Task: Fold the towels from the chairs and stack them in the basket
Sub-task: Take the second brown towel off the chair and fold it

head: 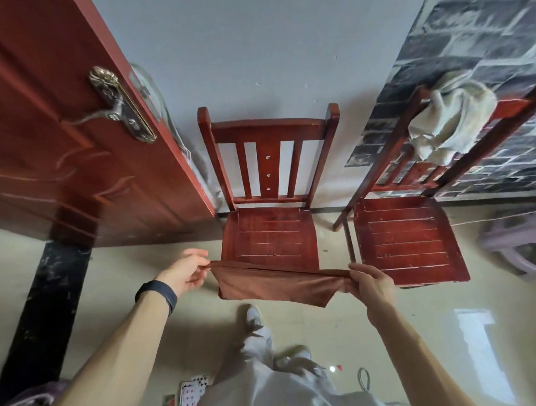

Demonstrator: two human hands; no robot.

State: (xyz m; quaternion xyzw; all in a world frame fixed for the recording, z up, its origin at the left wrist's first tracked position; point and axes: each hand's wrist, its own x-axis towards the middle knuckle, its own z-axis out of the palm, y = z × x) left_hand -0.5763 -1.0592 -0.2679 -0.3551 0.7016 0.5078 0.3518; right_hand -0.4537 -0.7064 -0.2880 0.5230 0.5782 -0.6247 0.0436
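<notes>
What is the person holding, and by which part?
A brown towel, stretched out in front of them: the left hand pinches its left end, the right hand its right end.

Home room, red wooden door [77, 149], wooden chairs [270, 203], tiled floor [378, 317]

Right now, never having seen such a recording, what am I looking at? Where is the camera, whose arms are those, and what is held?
No machine here: a person wears one wide-angle camera on the head, looking forward and down, so the bare arms are their own. The left hand and the right hand each pinch an upper corner of a brown towel, stretched between them in front of a red chair. A second chair to the right has a cream towel bunched over its back. A red door stands on the left, and playing cards lie on the floor. No basket is in view.
</notes>
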